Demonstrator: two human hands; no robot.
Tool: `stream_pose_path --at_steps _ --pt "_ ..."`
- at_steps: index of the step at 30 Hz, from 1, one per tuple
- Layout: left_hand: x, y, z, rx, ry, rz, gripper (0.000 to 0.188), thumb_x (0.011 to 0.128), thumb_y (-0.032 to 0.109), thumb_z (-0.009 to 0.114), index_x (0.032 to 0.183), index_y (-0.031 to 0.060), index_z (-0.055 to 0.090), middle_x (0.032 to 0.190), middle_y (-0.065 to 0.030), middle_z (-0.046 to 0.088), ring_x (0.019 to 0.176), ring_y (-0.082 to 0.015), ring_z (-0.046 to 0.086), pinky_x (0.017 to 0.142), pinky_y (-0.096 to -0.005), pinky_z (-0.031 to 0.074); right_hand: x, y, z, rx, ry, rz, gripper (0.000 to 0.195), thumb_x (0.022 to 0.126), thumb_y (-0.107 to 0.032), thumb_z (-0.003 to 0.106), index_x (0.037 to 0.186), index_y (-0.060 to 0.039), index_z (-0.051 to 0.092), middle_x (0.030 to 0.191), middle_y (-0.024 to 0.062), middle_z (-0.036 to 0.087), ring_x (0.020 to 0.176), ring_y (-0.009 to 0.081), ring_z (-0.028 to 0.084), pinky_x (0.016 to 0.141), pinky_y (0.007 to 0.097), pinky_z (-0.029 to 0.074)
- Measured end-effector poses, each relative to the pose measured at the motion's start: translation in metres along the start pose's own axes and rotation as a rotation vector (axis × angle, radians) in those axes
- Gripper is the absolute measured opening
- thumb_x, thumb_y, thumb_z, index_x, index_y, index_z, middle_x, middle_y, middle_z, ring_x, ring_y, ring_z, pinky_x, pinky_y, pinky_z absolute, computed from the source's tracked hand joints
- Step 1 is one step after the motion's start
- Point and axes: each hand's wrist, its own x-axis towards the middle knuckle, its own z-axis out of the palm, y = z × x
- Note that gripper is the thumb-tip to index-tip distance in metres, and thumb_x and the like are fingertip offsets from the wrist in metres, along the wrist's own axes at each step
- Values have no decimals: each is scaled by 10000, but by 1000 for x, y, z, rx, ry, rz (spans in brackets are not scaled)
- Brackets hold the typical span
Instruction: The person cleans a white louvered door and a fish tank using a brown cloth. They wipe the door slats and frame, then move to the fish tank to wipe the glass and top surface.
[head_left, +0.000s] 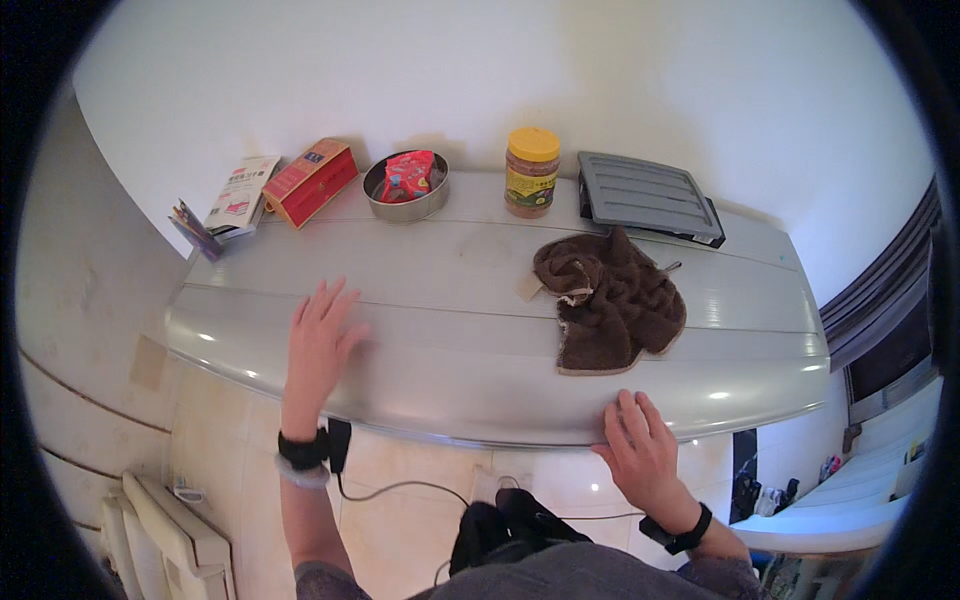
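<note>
My left hand (320, 337) is over the left part of a silver-grey table (450, 360), fingers apart and holding nothing. At the table's front edge my right hand (637, 442) lies palm down, its fingers slightly bent, with nothing in it. Just beyond the right hand is a crumpled dark brown towel (615, 307) with a pale edge. Along the wall stand a jar with a yellow lid (532, 172), a round metal tin (409, 206) holding a red packet (409, 176), and a red and gold box (311, 182). A grey ribbed plastic lid or case (649, 195) rests behind the towel.
A book (241, 196) and a holder with pencils (196, 232) are at the table's far left corner. A black adapter (339, 444) with a cable hangs at the front edge. A cream padded seat (169, 532) stands lower left, a white shelf (840, 510) lower right.
</note>
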Motion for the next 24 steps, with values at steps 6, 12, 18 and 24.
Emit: stream_pose_path --at_steps 6,12,18,24 --pt "8 -42 30 -74 -47 -116 428 915 312 582 1319 177 537 1450 -80 447 1351 -316 392 1108 -478 293 112 34 -55 400 -10 -285 296 747 -96 713 1020 -48 607 1161 126 576 1013 313 562 819 412 478" --pt "18 -38 36 -53 0 -83 417 924 325 558 1316 185 541 1453 -76 444 1349 -308 394 1110 -473 292 214 51 10 285 -69 -427 242 758 -56 687 985 -76 607 1092 96 558 1003 289 535 827 405 432" --pt "11 -36 41 -78 28 -111 428 904 311 576 1305 165 552 1437 -92 453 1337 -325 397 1109 -476 292 232 70 75 411 -176 -299 110 758 -79 678 824 -60 593 878 113 517 848 310 561 686 437 469" --pt "11 -38 40 -91 54 -97 427 890 294 590 1294 155 561 1434 -94 454 1331 -333 401 1114 -478 289 296 -16 103 619 -105 -327 107 813 -101 644 859 -18 594 857 154 524 842 342 556 740 412 468"
